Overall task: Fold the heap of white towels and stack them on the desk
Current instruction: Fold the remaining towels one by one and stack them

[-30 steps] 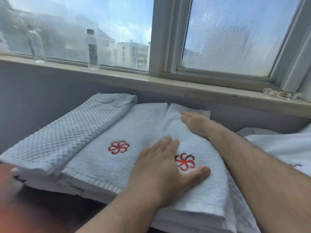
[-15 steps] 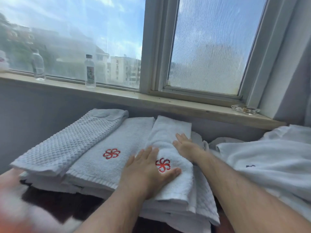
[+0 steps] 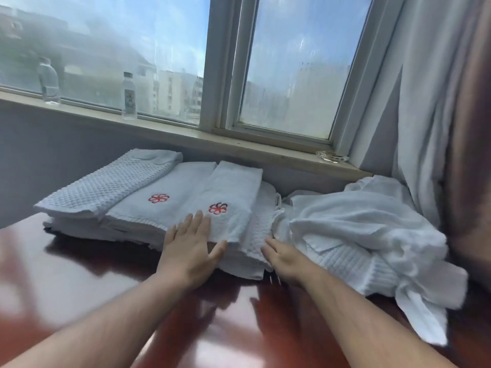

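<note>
The left hand [image 3: 190,248] is laid flat, fingers [image 3: 198,221] spread, on the folded towel [image 3: 225,200], while the right hand [image 3: 285,258] is pressed open-fingered against the stack's edge on the desk [image 3: 79,274], nothing gripped.

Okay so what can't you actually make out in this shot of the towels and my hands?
Head view only:
- Right hand: fingers blurred and tucked against the towel stack, so any grip is unclear.
- Stack's lower layers: count hidden by the top towels and the left hand.
- Unfolded heap: number of pieces lost in the folds.
- Bottle label: too small to read.
</note>
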### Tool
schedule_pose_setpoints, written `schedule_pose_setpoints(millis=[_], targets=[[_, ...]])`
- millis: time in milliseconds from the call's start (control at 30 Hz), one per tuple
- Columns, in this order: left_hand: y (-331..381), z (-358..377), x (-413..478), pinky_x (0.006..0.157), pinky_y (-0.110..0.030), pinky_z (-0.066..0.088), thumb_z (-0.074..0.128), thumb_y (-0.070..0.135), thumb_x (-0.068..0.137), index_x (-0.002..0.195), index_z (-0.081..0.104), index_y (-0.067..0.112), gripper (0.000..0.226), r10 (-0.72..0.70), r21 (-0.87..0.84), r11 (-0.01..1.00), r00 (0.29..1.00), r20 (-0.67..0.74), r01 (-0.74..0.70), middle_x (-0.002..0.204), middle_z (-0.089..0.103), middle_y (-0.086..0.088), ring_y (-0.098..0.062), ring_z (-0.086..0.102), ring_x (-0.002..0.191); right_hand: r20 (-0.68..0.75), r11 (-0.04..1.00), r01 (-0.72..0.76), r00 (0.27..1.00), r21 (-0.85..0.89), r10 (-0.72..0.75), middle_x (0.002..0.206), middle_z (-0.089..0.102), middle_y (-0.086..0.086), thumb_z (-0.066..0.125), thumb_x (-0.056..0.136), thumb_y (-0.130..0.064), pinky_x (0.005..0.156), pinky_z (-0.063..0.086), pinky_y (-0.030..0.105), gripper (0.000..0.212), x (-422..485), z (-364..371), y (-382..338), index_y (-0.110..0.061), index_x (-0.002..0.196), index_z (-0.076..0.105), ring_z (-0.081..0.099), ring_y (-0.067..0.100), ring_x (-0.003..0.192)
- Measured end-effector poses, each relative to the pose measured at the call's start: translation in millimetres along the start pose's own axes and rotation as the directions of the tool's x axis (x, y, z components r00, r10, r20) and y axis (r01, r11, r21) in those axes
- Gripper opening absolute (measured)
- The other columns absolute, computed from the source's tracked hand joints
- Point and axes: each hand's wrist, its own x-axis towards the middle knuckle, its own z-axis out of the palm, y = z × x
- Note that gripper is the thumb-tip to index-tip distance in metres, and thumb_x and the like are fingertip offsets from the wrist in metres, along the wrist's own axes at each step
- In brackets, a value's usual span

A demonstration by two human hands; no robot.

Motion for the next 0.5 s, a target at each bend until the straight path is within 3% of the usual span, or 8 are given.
schedule_pose_setpoints(millis=[67,200,267,367,433,500], targets=[[17.5,-3.2,-7.5,0.123,-0.043,-0.005,0.023,0.068,0.095,0.159,0.019,0.027,0.076,0.041,-0.027,0.999,0.998,-0.038,-0.042,0.168,0.009,0.006,-0.012,0.002,0.155,0.006,0.997,-0.002,1.0,-0.077,0.003,0.096,0.065,0.009,0.043,0.104,-0.035,0.087,0.045,0.039,0.033,-22.3,-11.1,9.7,-0.009,0.091,0.06,0.061,0.026,0.096],[55.1,-5.5,-21.5,0.124,-0.041,-0.002,0.03,0.059,0.099,0.156,0.03,0.029,0.065,0.182,-0.091,0.978,0.982,-0.048,-0.186,0.165,0.022,0.009,-0.008,0.008,0.154,-0.134,0.991,-0.074,0.989,-0.107,0.06,0.078,0.066,-0.007,0.056,0.096,-0.031,0.071,0.043,0.026,0.023,-57.2,-42.9,43.5,-0.016,0.087,0.071,0.062,0.017,0.084],[76.3,-2.2,-29.9,0.123,-0.035,0.003,0.037,0.052,0.1,0.151,0.04,0.031,0.056,0.243,-0.167,0.952,0.965,-0.095,-0.256,0.16,0.034,0.011,-0.007,0.017,0.151,-0.228,0.988,-0.137,0.966,-0.065,0.119,0.079,0.067,-0.014,0.059,0.096,-0.029,0.068,0.041,0.016,0.018,-73.3,-58.1,63.5,-0.02,0.086,0.07,0.062,0.01,0.082],[112.2,14.5,-48.0,0.116,-0.03,0.02,0.049,0.039,0.098,0.137,0.056,0.032,0.04,0.302,-0.302,0.892,0.941,-0.152,-0.335,0.143,0.054,0.012,-0.009,0.037,0.138,-0.433,0.971,-0.209,0.869,0.114,0.238,0.079,0.068,-0.014,0.059,0.097,-0.03,0.063,0.039,0.011,0.018,-97.0,-66.8,99.8,-0.023,0.082,0.068,0.062,0.008,0.079],[135.7,34.4,-58.8,0.113,-0.03,0.026,0.051,0.037,0.098,0.135,0.058,0.033,0.038,0.335,-0.369,0.861,0.936,-0.105,-0.35,0.138,0.056,0.013,-0.009,0.039,0.134,-0.547,0.943,-0.204,0.774,0.262,0.32,0.07,0.068,-0.008,0.058,0.097,-0.029,0.056,0.04,0.013,0.025,-107.7,-64.1,122.4,-0.014,0.08,0.068,0.062,0.003,0.072],[156.6,56.8,-60.9,0.112,-0.026,0.024,0.051,0.037,0.098,0.136,0.057,0.033,0.038,0.349,-0.427,0.836,0.934,-0.071,-0.345,0.139,0.054,0.014,-0.008,0.037,0.133,-0.593,0.921,-0.175,0.719,0.349,0.362,0.069,0.068,-0.018,0.056,0.097,-0.029,0.054,0.039,0.007,0.026,-110.7,-55.6,136.2,-0.014,0.079,0.067,0.059,-0.006,0.068]])
